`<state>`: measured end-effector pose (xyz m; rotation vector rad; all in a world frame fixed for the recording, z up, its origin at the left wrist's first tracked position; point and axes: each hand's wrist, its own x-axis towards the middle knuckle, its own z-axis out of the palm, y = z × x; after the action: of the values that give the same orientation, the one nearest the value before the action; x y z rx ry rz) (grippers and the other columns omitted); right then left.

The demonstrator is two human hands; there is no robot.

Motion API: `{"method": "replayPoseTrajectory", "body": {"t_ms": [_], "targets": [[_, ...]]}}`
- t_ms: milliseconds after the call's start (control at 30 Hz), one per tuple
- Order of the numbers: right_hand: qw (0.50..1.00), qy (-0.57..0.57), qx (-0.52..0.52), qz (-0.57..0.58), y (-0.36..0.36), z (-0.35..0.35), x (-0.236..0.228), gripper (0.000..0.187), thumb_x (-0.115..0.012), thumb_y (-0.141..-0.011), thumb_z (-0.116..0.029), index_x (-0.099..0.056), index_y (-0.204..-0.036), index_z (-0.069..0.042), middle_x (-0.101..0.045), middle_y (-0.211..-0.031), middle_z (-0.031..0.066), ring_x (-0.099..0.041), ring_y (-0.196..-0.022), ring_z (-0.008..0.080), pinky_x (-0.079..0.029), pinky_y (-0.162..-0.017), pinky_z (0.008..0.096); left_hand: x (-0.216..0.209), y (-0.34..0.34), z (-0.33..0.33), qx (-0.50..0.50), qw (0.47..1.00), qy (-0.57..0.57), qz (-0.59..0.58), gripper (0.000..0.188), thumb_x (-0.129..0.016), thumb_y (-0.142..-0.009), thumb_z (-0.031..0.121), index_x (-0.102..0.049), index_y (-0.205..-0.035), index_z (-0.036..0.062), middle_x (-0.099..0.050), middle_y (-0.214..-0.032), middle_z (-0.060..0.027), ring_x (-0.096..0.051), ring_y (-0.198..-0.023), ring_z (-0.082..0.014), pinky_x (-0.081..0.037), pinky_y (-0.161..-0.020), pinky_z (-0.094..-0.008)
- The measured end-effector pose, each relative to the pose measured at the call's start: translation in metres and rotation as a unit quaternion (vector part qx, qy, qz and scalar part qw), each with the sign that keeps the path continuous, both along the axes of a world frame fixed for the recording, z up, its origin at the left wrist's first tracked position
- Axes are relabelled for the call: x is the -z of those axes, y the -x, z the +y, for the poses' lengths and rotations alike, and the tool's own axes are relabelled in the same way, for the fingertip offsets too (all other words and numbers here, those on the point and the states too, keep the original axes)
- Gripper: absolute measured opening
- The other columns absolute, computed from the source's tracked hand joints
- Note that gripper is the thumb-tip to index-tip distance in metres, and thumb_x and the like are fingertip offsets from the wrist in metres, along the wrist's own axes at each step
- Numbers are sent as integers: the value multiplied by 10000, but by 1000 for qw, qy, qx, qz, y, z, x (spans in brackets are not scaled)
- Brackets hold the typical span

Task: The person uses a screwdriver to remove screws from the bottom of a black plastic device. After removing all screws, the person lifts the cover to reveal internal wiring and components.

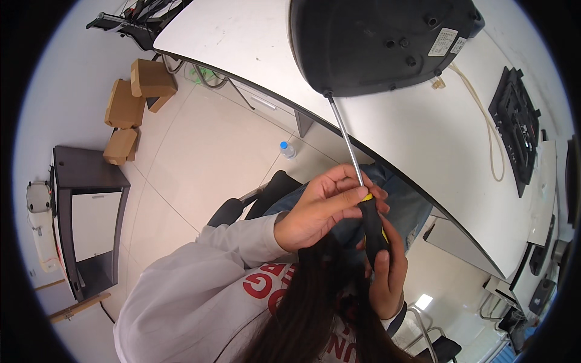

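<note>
A long screwdriver [374,233] with a black and yellow handle runs from my hands up toward the table. Its metal shaft ends at the near edge of a large black plastic housing [363,66], at a screw hole there. The housing lies on the white table with round holes and white labels on its upper face. My left hand [330,206] pinches the screwdriver where shaft meets handle. Wrapped around the lower handle is my right hand [387,272], thumb along its side.
Across the white table [423,139] lies a beige cable [493,142], beside a black plastic frame [517,130]. Cardboard boxes [124,103] and a blue-capped bottle [287,150] stand on the tiled floor. A dark cabinet [91,166] is at the left.
</note>
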<state>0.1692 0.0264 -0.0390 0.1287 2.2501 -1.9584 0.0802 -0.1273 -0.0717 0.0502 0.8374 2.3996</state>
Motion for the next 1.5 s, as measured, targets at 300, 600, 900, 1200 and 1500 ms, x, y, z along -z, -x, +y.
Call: {"method": "replayPoseTrajectory", "body": {"t_ms": [300, 600, 900, 1200, 1500], "targets": [[999, -15, 46, 8, 3, -8, -9, 403, -430, -865, -110, -431, -1237, 46, -574, -1028, 190, -582, -897, 232, -428, -830, 300, 0, 10, -1, -67, 982, 156, 87, 275, -543, -884, 255, -486, -1038, 35, -568, -988, -125, -612, -853, -215, -499, -717, -302], [989, -14, 67, 134, -1, 4, 6, 421, -576, -817, -111, -462, -1201, 15, -576, -1014, 198, -594, -875, 334, -452, -777, 304, -1, 88, -22, -365, 726, 377, 445, 567, -517, -909, 253, -252, -1332, -17, -431, -1245, -171, -461, -1137, -261, -361, -978, -377], [947, -120, 121, 274, -1, 3, 2, 461, -722, -663, -114, -512, -1055, 9, -595, -878, 164, -602, -721, 276, -473, -625, 321, -17, 93, -11, -389, 762, 385, 346, 598, -617, -851, 297, -344, -1224, -82, -525, -935, -92, -596, -829, -217, -537, -735, -320], [942, -110, 135, 285, 3, 5, 11, 446, -717, -663, -97, -510, -1043, 10, -600, -889, 168, -600, -708, 289, -476, -624, 319, -12, 95, -4, -394, 758, 382, 354, 608, -625, -841, 320, -346, -1213, -71, -537, -1004, -119, -622, -836, -259, -546, -702, -314], [953, -127, 106, 255, 6, 23, 5, 495, -740, -625, -56, -535, -1072, 5, -602, -920, 171, -602, -748, 257, -486, -623, 290, -9, 93, -4, -383, 754, 393, 361, 581, -570, -880, 308, -322, -1245, -71, -519, -942, -105, -582, -860, -213, -538, -746, -334]]}}
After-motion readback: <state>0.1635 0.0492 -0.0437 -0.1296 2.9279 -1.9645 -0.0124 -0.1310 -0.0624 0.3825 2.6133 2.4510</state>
